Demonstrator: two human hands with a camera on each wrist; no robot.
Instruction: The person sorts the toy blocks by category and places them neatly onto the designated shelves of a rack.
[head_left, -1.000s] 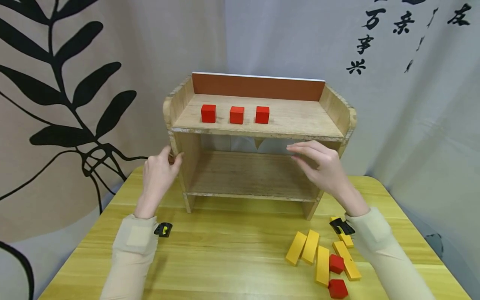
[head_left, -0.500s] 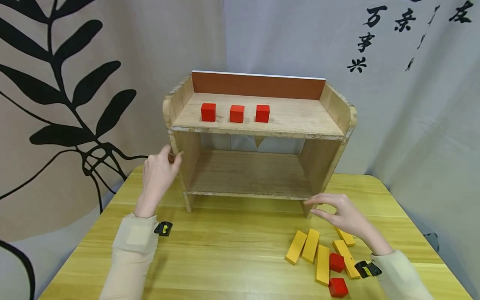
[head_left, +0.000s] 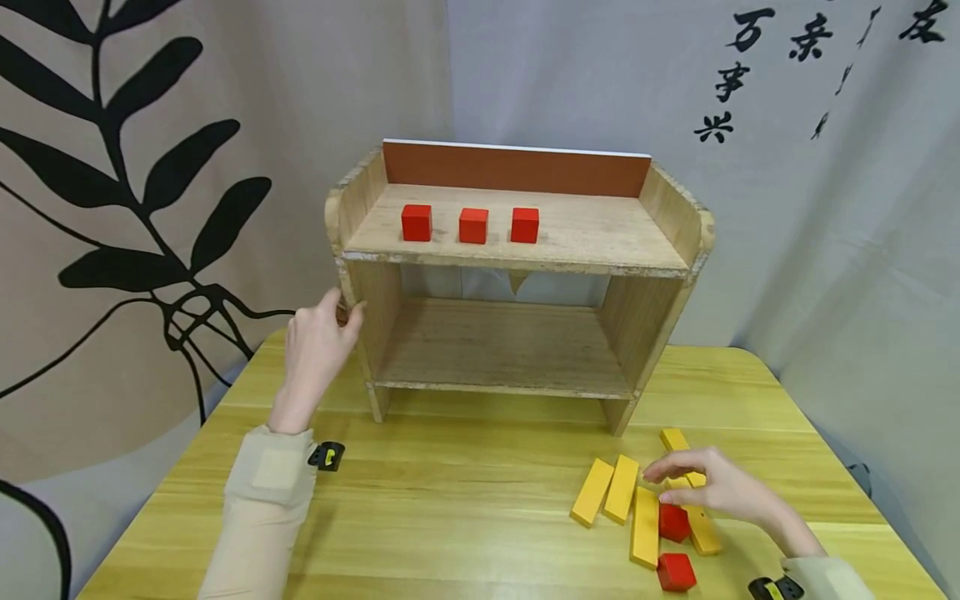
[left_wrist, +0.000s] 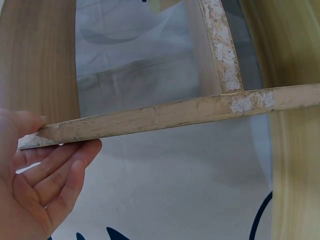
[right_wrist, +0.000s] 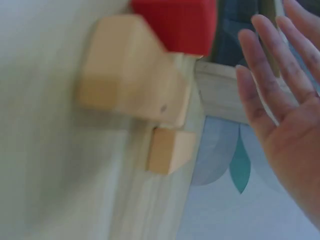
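1. The left hand (head_left: 318, 346) gripped the left side panel of the two-tier wooden shelf (head_left: 510, 350), its thumb on one face and its fingers (left_wrist: 67, 190) against the other.
2. The right hand (head_left: 723, 485) hovered over the pile at the counter's right; its fingers (right_wrist: 262, 70) were extended, slightly parted, and held nothing.
3. Beneath and beside that hand lay the yellow blocks (head_left: 644, 528), long and scattered at various angles.
4. Among them sat a red cube (head_left: 673, 524), close to the right thumb in the head view, with a second red cube (head_left: 677, 572) nearer the person.
5. Three more red cubes (head_left: 473, 226) stood apart in a row on the upper board, left of its right half.
6. The wooden shelf stood upright on the counter (head_left: 450, 500).
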